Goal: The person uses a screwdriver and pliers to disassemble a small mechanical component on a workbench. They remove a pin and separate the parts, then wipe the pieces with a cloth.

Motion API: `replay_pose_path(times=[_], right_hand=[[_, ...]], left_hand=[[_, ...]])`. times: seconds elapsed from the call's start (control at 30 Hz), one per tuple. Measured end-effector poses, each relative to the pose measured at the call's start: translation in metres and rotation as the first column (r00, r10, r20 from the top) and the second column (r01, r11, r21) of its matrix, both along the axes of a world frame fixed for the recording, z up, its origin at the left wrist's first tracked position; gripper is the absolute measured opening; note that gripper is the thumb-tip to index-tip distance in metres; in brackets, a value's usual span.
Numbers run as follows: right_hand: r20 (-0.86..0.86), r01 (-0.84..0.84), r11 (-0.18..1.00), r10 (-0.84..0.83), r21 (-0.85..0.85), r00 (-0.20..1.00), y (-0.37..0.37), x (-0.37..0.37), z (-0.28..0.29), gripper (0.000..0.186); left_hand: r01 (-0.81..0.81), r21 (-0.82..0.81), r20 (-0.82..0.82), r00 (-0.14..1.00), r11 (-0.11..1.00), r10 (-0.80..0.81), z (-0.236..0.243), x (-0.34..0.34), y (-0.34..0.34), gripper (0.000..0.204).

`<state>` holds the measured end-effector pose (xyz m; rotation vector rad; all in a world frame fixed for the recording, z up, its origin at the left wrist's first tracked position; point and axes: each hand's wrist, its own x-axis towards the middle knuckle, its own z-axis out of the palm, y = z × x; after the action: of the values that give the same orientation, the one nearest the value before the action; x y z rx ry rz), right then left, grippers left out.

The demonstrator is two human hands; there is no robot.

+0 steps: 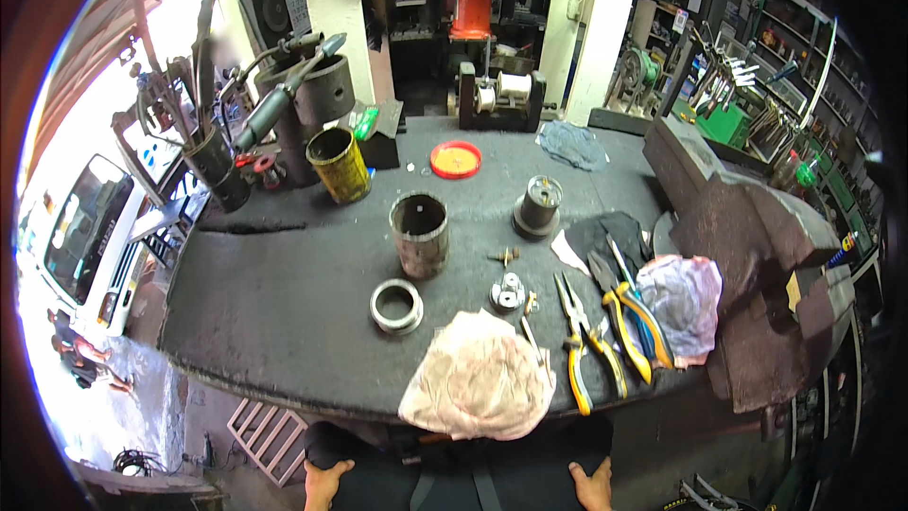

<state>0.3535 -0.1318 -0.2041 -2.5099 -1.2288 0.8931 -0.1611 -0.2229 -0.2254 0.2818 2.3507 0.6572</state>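
Note:
My left hand [323, 485] rests on my dark-clothed left thigh, thumb out to the side, nothing seen in it. On the other thigh lies my right hand [593, 484], also holding nothing visible; both hands' other fingers are partly hidden. Beyond them, a crumpled cream cloth [478, 378] sits at the bench's front edge. To its right are yellow-handled long-nose pliers [575, 308] and a second pair of yellow-handled pliers [615, 303]. A metal ring [396, 307], a hollow metal cylinder [421, 251], a small metal fitting [508, 293] and a flanged metal part [539, 208] stand on the bench.
A dark vise [776, 274] fills the bench's right end, beside a stained pinkish cloth [683, 308]. Further back are a red lid [456, 160], a yellow can [339, 166], a blue-grey rag [572, 145] and a tool holder [218, 170]. A press with a red cylinder [472, 0] stands behind.

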Motion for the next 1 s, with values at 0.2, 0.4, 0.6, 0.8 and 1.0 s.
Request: replay_pose_path(times=[0.2,0.4,0.6,0.8,1.0], right_hand=[[-0.3,0.213,0.976,-0.218,-0.049,0.929,-0.011,0.013,0.025,0.106],[-0.145,0.274,0.917,-0.325,-0.29,0.934,-0.041,-0.003,0.078,0.1],[-0.321,0.51,0.778,-0.62,-0.366,0.716,-0.16,-0.09,0.279,0.052],[-0.369,0.863,0.431,-0.872,-0.263,0.322,-0.241,-0.184,0.298,0.047],[0.084,0.757,0.54,-0.791,-0.368,0.606,-0.262,-0.2,0.35,0.032]], left_hand=[[-0.047,0.066,0.072,0.997,0.997,0.042,-0.014,-0.026,0.003,0.121],[0.259,-0.108,0.233,0.945,0.96,-0.229,0.066,-0.014,0.028,0.121],[0.535,-0.139,0.45,0.784,0.833,-0.428,0.042,-0.039,-0.023,0.101],[0.553,-0.183,0.618,0.708,0.813,-0.343,-0.006,-0.074,-0.043,0.104],[0.847,-0.226,0.649,0.499,0.481,-0.574,0.066,-0.088,-0.048,0.076]])
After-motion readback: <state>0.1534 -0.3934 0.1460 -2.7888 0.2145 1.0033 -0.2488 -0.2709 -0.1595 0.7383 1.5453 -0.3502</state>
